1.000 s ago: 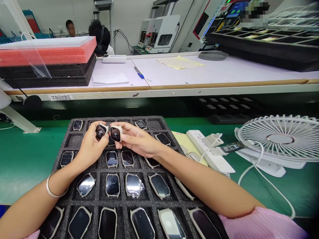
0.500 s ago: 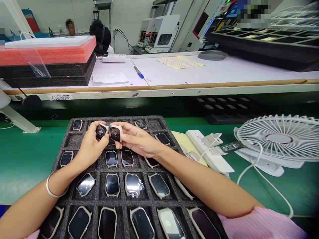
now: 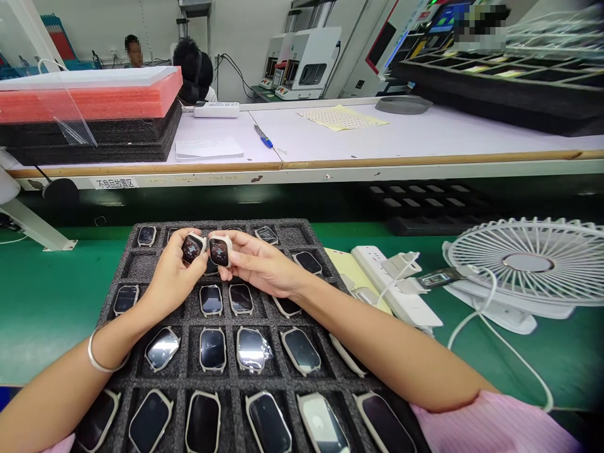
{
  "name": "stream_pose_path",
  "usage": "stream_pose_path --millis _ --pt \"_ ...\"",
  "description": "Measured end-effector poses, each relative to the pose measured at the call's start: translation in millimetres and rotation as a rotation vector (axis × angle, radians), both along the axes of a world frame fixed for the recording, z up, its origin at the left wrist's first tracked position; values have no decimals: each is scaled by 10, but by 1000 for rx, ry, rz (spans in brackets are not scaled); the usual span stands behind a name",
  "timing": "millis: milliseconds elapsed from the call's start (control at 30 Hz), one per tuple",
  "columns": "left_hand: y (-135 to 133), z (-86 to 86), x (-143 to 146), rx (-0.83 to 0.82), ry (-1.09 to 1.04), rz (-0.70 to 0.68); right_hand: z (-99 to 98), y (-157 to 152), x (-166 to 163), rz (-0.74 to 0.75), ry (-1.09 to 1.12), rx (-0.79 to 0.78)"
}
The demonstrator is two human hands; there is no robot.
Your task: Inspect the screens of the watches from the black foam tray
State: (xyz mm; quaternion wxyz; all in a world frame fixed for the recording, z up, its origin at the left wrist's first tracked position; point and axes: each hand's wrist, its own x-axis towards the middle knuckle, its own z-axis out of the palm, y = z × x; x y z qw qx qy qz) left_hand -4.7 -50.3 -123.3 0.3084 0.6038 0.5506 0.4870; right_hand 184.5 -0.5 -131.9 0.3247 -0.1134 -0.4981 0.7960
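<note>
Left hand (image 3: 172,277): is clamping the left watch (image 3: 192,249) between thumb and fingers, above the far part of the tray (image 3: 141,267).
Right hand (image 3: 262,267): is pinching the right watch (image 3: 219,251) just beside it; whether the cases are touching, I cannot tell.
Scuff risk: the rims are sitting so close that a small twist could be rubbing them.
Drop risk: bare fingers are gripping seemingly slick edges; a slip could be landing one on the tray watches (image 3: 212,349).
Watches: are showing dark, glossy, round-cornered faces and pale rims.
Tray: is forming rectangular pockets in speckled grey foam.
</note>
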Motion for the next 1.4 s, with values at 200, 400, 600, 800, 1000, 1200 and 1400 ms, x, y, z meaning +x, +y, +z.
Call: stream_pose_path --millis 200,400,600,800,1000,1200,1400 --pt "-2 -11 -11 -13 -1 -20 11 -3 1 7 8 -11" --pt "-12 10 -7 -12 -13 -27 21 -12 2 -1 -5 -25" --pt "-14 25 1 -43 -35 -22 29 -16 8 -7 -13 -47" --pt "10 95 38 -256 -364 4 15 48 -2 -45 -55 -171" --pt "11 183 47 -343 -636 -70 34 89 0 -150 -125 -218" --pt "-24 184 38 -293 -579 -115 34 68 23 -181 -134 -112" --pt "-32 163 44 -249 -506 -116 24 62 30 -189 -128 -14"
